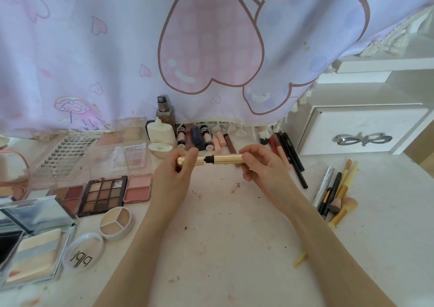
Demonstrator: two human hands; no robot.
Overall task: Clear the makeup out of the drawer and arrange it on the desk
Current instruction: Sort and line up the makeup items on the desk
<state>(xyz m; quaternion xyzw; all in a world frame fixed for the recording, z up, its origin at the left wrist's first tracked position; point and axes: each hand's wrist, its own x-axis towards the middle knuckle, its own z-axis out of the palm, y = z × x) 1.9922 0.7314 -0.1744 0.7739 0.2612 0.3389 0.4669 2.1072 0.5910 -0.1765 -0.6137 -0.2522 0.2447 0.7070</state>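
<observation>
"XOYO" — lash tray (68, 151) (topmost edge).

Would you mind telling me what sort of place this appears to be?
Probably a home vanity desk: a brown twelve-pan eyeshadow palette, yellow-handled makeup brushes and a white drawer unit with a silver bow handle sit below a pastel heart-print cloth.

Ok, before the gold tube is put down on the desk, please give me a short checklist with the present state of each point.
1. Left hand holds the short end of the gold tube: ok.
2. Right hand holds the long end: ok.
3. Cap fully closed: not ok, a black neck shows between the two gold parts.
4. Free space on the desk below the hands: ok.
5. Row of lip tubes behind, all lying in order: cannot tell, the hands hide part.
</observation>
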